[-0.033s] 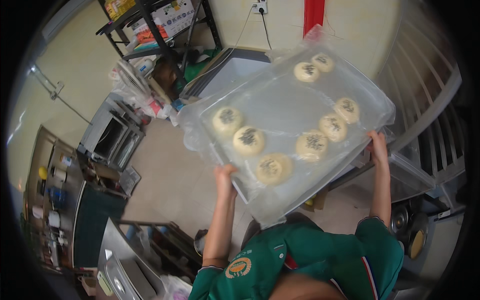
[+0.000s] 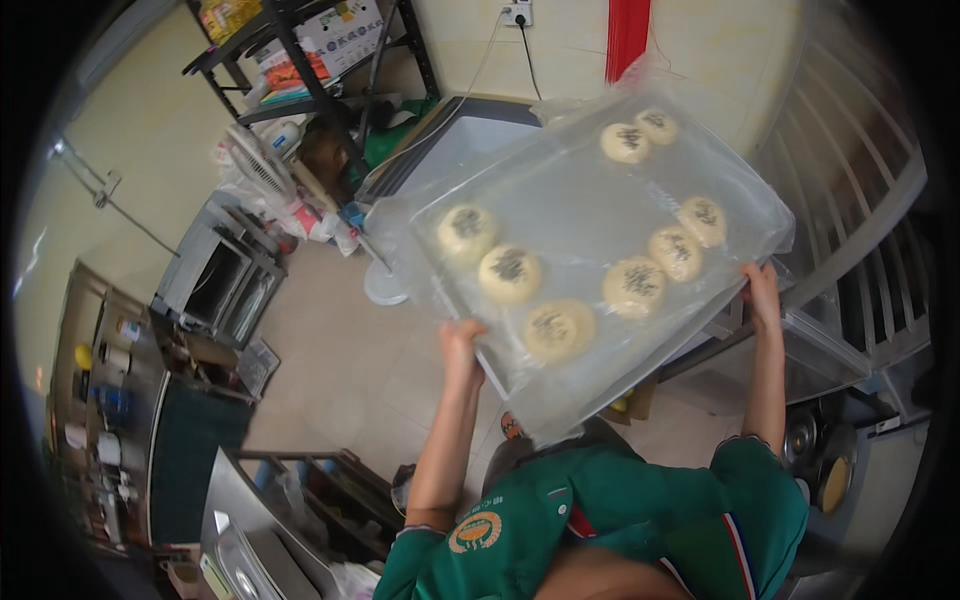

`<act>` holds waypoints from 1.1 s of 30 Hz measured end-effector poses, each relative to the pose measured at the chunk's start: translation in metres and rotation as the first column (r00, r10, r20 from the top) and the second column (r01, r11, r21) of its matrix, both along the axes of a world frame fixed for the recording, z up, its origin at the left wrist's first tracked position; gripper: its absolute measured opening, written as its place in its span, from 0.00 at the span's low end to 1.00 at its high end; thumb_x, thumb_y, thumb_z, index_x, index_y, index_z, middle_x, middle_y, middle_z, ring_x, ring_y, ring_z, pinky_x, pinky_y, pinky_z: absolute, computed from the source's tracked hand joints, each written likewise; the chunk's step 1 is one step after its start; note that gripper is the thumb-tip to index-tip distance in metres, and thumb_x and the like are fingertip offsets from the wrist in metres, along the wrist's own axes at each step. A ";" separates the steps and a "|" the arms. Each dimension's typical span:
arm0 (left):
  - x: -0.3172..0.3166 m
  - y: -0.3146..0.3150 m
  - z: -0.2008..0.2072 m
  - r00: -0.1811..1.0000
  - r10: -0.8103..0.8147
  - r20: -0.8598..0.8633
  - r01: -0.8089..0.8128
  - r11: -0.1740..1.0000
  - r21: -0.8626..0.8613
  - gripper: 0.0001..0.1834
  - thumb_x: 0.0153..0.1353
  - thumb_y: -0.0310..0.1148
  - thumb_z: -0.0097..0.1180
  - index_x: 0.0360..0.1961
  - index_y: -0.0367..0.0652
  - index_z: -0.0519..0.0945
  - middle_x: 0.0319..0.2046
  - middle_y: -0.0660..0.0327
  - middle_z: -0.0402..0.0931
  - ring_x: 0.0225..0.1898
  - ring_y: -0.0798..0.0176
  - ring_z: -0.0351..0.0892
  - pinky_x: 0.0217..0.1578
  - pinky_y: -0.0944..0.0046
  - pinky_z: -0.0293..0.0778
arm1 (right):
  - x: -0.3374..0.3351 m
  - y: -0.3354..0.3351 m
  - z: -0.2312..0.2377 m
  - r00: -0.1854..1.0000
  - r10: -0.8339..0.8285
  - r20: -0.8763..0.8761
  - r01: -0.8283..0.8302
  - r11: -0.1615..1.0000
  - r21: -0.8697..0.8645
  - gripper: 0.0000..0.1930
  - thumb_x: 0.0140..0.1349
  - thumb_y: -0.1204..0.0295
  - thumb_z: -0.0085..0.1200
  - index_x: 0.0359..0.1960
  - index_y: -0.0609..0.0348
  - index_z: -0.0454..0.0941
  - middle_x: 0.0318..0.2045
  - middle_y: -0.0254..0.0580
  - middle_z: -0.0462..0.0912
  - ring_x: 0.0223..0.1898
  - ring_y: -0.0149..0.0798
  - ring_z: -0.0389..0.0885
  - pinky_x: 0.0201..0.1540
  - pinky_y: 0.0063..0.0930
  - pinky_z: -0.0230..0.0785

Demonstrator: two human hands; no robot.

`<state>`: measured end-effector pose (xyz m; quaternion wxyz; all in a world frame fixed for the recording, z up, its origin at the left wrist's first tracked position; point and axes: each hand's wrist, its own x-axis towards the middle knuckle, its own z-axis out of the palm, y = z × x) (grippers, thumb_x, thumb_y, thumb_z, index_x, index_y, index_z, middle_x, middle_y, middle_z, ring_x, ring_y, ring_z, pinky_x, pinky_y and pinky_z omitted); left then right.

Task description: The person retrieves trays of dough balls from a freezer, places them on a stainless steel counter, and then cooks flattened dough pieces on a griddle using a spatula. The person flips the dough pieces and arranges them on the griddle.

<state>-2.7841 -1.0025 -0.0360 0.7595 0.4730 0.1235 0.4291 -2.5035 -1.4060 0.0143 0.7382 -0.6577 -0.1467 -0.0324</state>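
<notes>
A: Biggest first, quick.
B: Slatted rack (image 2: 865,235), right of the right fingers (image 2: 752,272).
A: Next?
B: Clear plastic sheet (image 2: 555,425), draped over the tray (image 2: 575,210), loose corner hanging between the two hands' fingers, nearer the left fingers (image 2: 470,328).
A: Tray itself?
B: Grey, flat, held up between both sets of fingers, stretching out ahead of them.
A: Grip?
B: Both gripping the tray: left on its left side by the near corner, right toward its right corner. Fingertips underneath hidden.
A: Small stuff?
B: Eight dough rounds (image 2: 509,276): three ahead-right of the left fingers, three left of the right, two farthest ahead. Dark flecks (image 2: 634,286) on top.
</notes>
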 end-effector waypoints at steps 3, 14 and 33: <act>0.015 0.009 0.016 0.972 -0.224 -0.065 0.228 0.972 0.064 0.13 0.43 0.20 0.50 0.33 0.32 0.77 0.28 0.58 0.77 0.29 0.63 0.76 0.31 0.62 0.72 | -0.047 -0.041 -0.022 0.963 -0.268 -0.019 0.265 0.958 -0.110 0.18 0.60 0.65 0.49 0.47 0.66 0.73 0.33 0.42 0.82 0.27 0.32 0.82 0.25 0.26 0.77; 0.085 0.038 0.050 0.758 -0.412 -0.506 0.636 0.639 0.433 0.19 0.64 0.39 0.49 0.40 0.30 0.78 0.32 0.56 0.80 0.33 0.60 0.78 0.38 0.60 0.72 | -0.109 -0.110 -0.069 0.700 -0.706 -0.106 0.550 0.627 -0.552 0.18 0.64 0.56 0.51 0.30 0.61 0.76 0.19 0.40 0.78 0.16 0.31 0.76 0.16 0.25 0.62; 0.520 0.604 -0.078 0.465 0.116 -0.878 0.839 0.259 0.478 0.22 0.54 0.38 0.60 0.47 0.35 0.79 0.41 0.48 0.82 0.45 0.48 0.81 0.47 0.57 0.75 | -0.093 0.527 0.191 0.642 -0.389 0.661 0.756 0.465 -0.461 0.12 0.68 0.74 0.40 0.43 0.69 0.76 0.33 0.54 0.83 0.33 0.50 0.83 0.35 0.38 0.76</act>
